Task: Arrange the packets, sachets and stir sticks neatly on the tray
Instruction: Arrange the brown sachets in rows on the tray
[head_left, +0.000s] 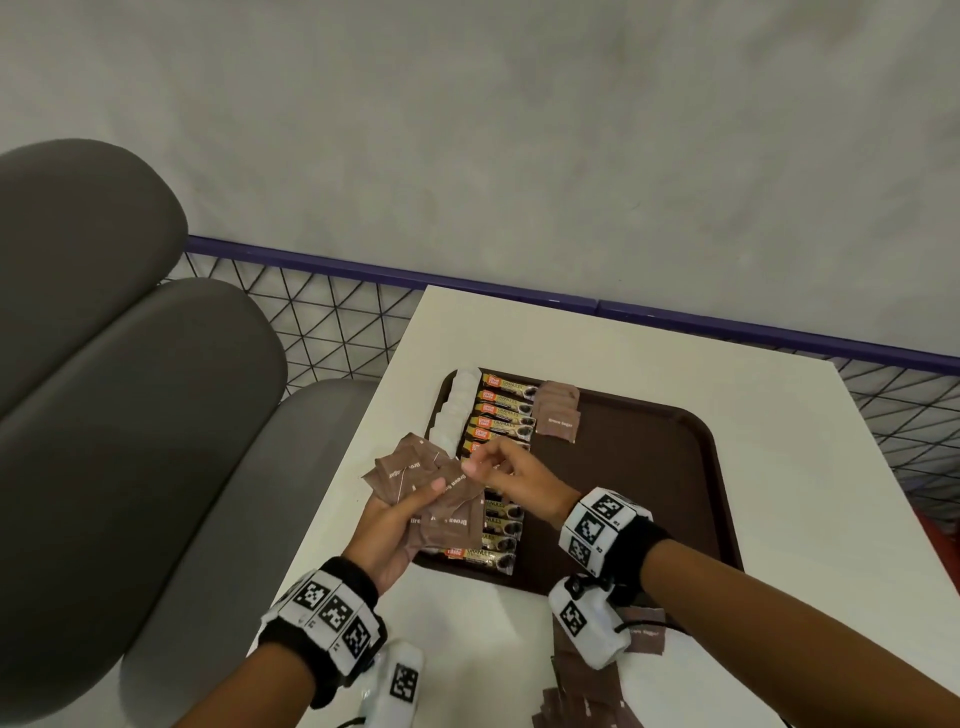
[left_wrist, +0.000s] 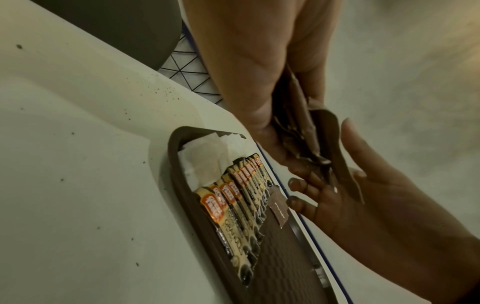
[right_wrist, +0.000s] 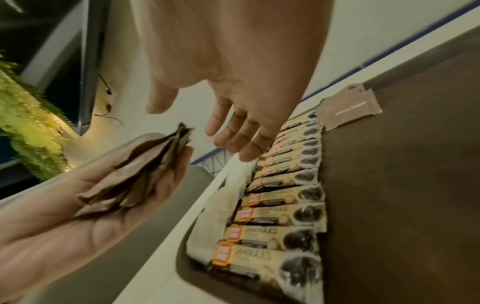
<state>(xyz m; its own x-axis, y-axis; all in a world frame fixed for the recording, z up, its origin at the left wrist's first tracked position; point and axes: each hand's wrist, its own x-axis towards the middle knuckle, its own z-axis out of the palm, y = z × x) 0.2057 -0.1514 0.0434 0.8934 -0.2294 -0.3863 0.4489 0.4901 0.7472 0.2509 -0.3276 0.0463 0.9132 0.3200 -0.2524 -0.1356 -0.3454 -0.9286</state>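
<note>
Several brown sachets (head_left: 415, 483) sit fanned in my left hand (head_left: 387, 525), fingers curled under them and thumb pressed on top, above the left edge of the tray (head_left: 675, 467); my right hand (head_left: 511, 470) hovers just beside the fan with fingers loosely bent; the head view hints that its fingertips meet at a sachet's edge, but the right wrist view shows them apart and bare, so I cannot tell whether it has one yet.

On the tray, white sachets (head_left: 457, 410) run down the left edge; a column of coffee sticks (head_left: 504, 415) lies touching them; a short overlapping stack of brown sachets (head_left: 558, 413) starts at the far end, just right of the sticks; more brown ones (head_left: 582, 706) lie loose on the tabletop (head_left: 805, 519) near me.

I judge the step in hand to be drawing one sachet from the fan to extend that brown stack toward me; to do it well I should pinch only the top sachet by a corner, keep my left thumb firm so the rest do not slide out, and turn the printed side up to match; then I should lay it overlapping the last one, edges parallel to the sticks; a careless drop could skew the row or nudge the sticks.
</note>
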